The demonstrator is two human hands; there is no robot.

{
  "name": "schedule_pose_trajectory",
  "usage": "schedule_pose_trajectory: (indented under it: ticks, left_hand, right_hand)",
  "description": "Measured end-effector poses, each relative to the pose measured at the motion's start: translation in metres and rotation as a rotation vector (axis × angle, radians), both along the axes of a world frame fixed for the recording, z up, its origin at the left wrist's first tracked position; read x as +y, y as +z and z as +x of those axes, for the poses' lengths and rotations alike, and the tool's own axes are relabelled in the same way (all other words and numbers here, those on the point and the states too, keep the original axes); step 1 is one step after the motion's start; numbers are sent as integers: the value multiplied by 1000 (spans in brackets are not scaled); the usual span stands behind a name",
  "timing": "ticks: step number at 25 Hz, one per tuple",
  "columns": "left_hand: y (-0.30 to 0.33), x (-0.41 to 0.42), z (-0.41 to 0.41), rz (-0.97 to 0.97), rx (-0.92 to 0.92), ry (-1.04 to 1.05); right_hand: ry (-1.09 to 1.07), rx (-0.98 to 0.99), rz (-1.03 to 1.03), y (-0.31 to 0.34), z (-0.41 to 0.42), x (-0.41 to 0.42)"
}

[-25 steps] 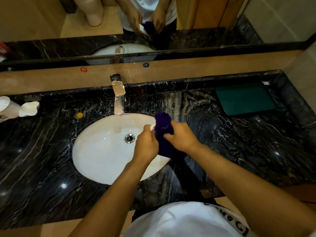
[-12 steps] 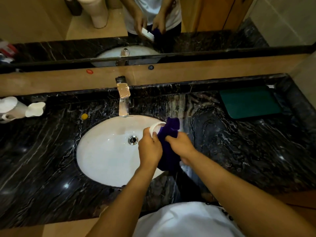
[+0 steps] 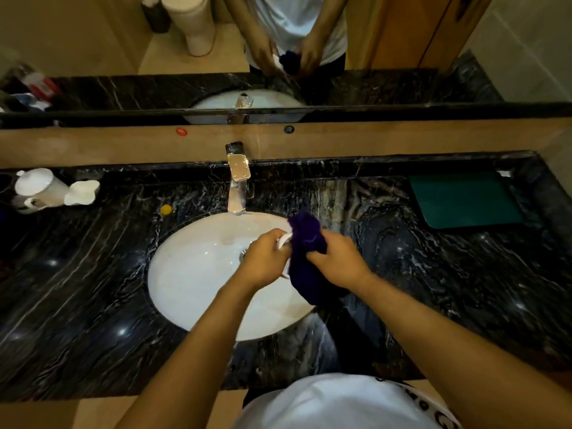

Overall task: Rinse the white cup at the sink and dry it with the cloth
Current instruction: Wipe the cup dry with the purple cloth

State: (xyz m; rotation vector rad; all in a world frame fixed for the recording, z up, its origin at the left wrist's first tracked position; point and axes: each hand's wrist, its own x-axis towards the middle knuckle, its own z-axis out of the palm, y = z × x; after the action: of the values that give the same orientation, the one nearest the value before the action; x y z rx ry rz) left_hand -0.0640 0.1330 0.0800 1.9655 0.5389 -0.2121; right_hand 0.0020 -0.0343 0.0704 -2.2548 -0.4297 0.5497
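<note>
Over the right side of the white oval sink (image 3: 198, 274), my left hand (image 3: 266, 261) is wrapped around the white cup (image 3: 284, 240); only a sliver of its rim shows between my fingers. My right hand (image 3: 337, 261) grips a dark purple cloth (image 3: 306, 258) and presses it against the cup's mouth. The cloth bunches up above the cup and hangs down below my hands. The chrome faucet (image 3: 237, 187) stands behind the basin, and I see no water running from it.
The black marble counter (image 3: 77, 289) runs left and right. A white dispenser (image 3: 37, 190) and a white soap dish (image 3: 81, 192) sit far left, a small yellow object (image 3: 166, 209) near the faucet, a green mat (image 3: 464, 199) at the right. A mirror (image 3: 278, 41) faces me.
The cloth has been pushed further over the cup's mouth, so less of the rim shows than half a second ago. Both hands stay over the sink's right side.
</note>
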Motion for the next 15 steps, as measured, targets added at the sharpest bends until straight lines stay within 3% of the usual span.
schedule_pose_trajectory:
  ticks: [2, 4, 7, 10, 12, 13, 15]
  left_hand:
    - [2, -25, -6, -157, -115, 350]
    - [-1, -46, -10, -123, -173, 521]
    - [-10, -52, -17, 26, -172, 448]
    - [-14, -31, -18, 93, -146, 167]
    - [-13, -19, -16, -44, -126, 75]
    - [-11, -16, -15, -199, -127, 114]
    - [-4, -17, -16, -532, -124, 322]
  right_hand:
    - [-274, 104, 130, -5, -6, 7]
    - [-390, 197, 180, -8, -15, 15]
    - [-155, 80, -7, -4, -13, 7]
    - [218, -131, -65, 14, 8, -6]
    - [347, -160, 23, 22, 17, -12]
    - [268, -112, 115, 25, 15, -13]
    - [-115, 39, 383, 27, 12, -11]
